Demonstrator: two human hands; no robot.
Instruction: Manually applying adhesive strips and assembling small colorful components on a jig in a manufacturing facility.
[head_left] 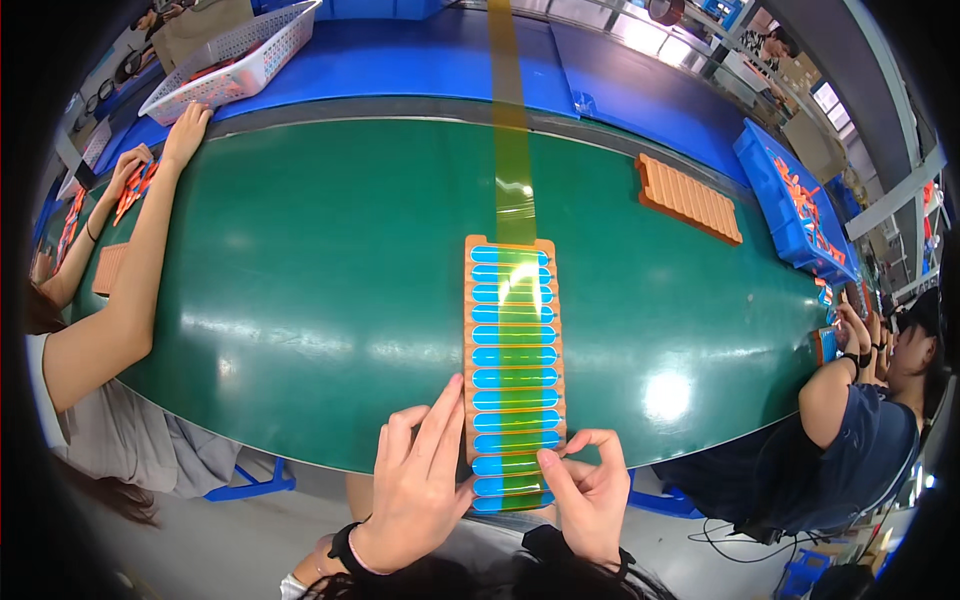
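Note:
A long orange ribbed tray lies lengthwise in front of me, its near end at the table's front edge. Several blue rounded strips lie crosswise in its grooves. Translucent yellow tape stretches from the far side down over the middle of these strips. My left hand lies along the tray's left edge, fingers extended and thumb by the near end. At the near right edge, my right hand presses its thumb near the tape and strips, with the index finger bent beside the tray; its other fingers are partly hidden.
Another orange ribbed tray lies at the far right of the green table. Beyond it stands a blue bin of orange and blue pieces. A white basket is at the far left. Co-workers' arms reach in on both sides.

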